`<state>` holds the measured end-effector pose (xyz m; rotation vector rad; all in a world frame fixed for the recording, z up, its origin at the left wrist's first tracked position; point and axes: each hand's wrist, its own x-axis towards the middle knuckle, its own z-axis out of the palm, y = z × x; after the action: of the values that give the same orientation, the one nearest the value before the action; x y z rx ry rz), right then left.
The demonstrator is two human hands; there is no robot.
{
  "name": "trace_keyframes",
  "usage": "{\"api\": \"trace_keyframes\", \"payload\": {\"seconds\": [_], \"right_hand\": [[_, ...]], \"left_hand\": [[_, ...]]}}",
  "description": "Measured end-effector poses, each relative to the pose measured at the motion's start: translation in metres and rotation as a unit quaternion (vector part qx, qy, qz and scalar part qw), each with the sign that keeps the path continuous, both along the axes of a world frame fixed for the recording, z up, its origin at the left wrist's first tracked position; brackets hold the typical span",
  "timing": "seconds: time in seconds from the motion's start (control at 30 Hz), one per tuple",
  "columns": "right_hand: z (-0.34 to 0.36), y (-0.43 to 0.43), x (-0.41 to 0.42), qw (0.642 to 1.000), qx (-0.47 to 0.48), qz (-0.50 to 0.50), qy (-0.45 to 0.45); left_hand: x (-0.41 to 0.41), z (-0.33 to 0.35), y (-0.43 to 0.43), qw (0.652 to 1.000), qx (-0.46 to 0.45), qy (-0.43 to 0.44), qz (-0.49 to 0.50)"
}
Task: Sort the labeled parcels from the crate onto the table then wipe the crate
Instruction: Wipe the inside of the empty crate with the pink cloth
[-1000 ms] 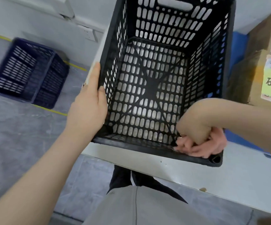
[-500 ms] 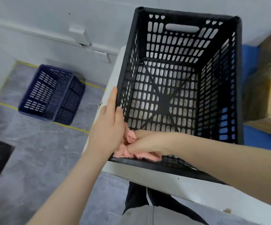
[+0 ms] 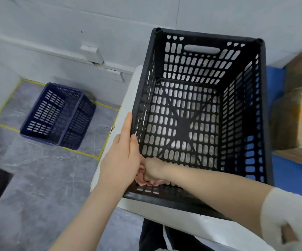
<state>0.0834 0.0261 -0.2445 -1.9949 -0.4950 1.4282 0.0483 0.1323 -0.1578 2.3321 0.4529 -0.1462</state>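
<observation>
place: warehouse sorting area | signs: yellow floor tape (image 3: 7,127), blue crate (image 3: 56,115) on floor, labelled cardboard boxes (image 3: 291,124)

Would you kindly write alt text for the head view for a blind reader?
The right hand holds a pink cloth in the near left corner of a black crate on a white table, while the left hand holds its left wall. A blue crate sits on the floor.

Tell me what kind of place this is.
Probably a warehouse or parcel-sorting area: labeled cardboard parcels stacked at right, a black crate on a white table, and a blue crate inside a yellow-taped floor zone.
</observation>
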Motion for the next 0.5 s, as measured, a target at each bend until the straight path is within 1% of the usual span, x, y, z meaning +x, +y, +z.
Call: {"api": "trace_keyframes", "payload": {"seconds": [0.03,0.07,0.17,0.23,0.3,0.37,0.4,0.47,0.5], "right_hand": [[0.007,-0.003,0.002,1.0,-0.004,0.022,0.015],[0.02,-0.008,0.006,0.999,-0.003,0.013,0.043],[0.06,-0.025,0.021,0.996,0.037,0.081,0.017],[0.089,-0.036,0.026,0.995,0.053,0.08,0.038],[0.103,-0.045,0.024,0.991,0.082,0.079,0.065],[0.1,-0.048,0.015,0.991,0.097,0.074,0.053],[0.091,-0.049,0.008,0.993,0.091,0.059,0.039],[0.066,-0.048,-0.002,0.998,0.055,0.021,0.006],[0.051,-0.047,-0.005,0.999,0.036,-0.001,0.012]], "left_hand": [[0.001,0.001,0.0,1.0,0.002,0.003,0.001],[0.002,0.0,0.0,1.0,0.004,0.006,0.002],[0.001,0.002,-0.001,1.0,0.0,0.013,0.008],[0.002,0.003,0.0,1.0,-0.011,0.019,0.01],[0.004,0.004,0.0,0.999,-0.022,0.025,0.011],[0.003,0.006,-0.001,0.999,-0.028,0.025,0.014],[0.002,0.006,-0.001,0.999,-0.027,0.023,0.014],[0.001,0.009,-0.002,0.999,-0.022,0.024,0.014],[0.001,0.01,-0.003,0.999,-0.022,0.026,0.016]]}}
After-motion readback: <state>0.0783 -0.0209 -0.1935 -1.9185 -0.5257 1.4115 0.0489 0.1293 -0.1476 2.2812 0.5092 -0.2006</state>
